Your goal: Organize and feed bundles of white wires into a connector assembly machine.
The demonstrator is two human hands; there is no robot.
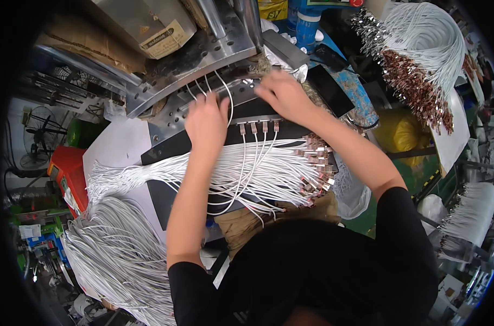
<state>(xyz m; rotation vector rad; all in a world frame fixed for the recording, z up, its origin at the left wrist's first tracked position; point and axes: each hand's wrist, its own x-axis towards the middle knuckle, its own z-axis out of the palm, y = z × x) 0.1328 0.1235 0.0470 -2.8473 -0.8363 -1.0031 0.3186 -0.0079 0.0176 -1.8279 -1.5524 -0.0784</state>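
A person in a black shirt bends over a metal fixture [225,95] at the upper centre of the frame, both hands on thin white cables. The left hand [206,122] lies palm down, fingers curled over cables [220,81] that arc up into the fixture; whether it pinches one cannot be told. The right hand [282,93], just right of it, presses on the fixture's top edge with fingers bent; its grip is hidden too. Below the hands, four cables with small metal plugs [258,127] sit side by side in a dark slotted bar [290,130]. A thick bundle [241,171] of the same white cable fans across the centre of the frame, its copper-toned connector ends [315,174] bunched at the right. A larger, looser heap [111,244] of cable spills to the lower left over a white sheet [119,146]. Another bundle [415,60] with shiny connectors hangs at the upper right. The machine above is bare steel plate [203,49] drilled with holes, oily and dark. A fan [38,138] and a red box [68,168] stand at the left edge amid workshop clutter.
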